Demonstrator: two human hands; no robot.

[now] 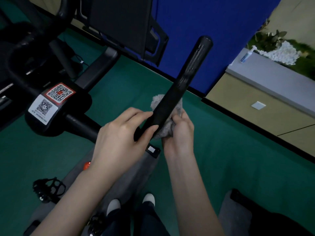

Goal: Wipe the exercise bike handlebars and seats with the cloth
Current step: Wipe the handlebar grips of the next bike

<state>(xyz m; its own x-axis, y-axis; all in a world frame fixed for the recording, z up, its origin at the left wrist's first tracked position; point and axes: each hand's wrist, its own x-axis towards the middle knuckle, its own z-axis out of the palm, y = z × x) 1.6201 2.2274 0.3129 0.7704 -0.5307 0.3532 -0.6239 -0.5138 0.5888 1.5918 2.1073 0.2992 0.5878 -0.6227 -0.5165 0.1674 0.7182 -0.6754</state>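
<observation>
Your left hand grips the low end of the handlebar, fingers curled over its top to steady it. Your right hand holds the cloth bunched against the bar's underside, fingers closed round the wad. Grey fabric shows on both sides of the bar just above your hands. You look to be partway through this one bar: the cloth sits at its lower part, and the long stretch up to the rounded tip lies uncovered. I cannot tell whether that stretch has been wiped. The rest of the bike and the seats seem left to do; no seat shows clearly here.
</observation>
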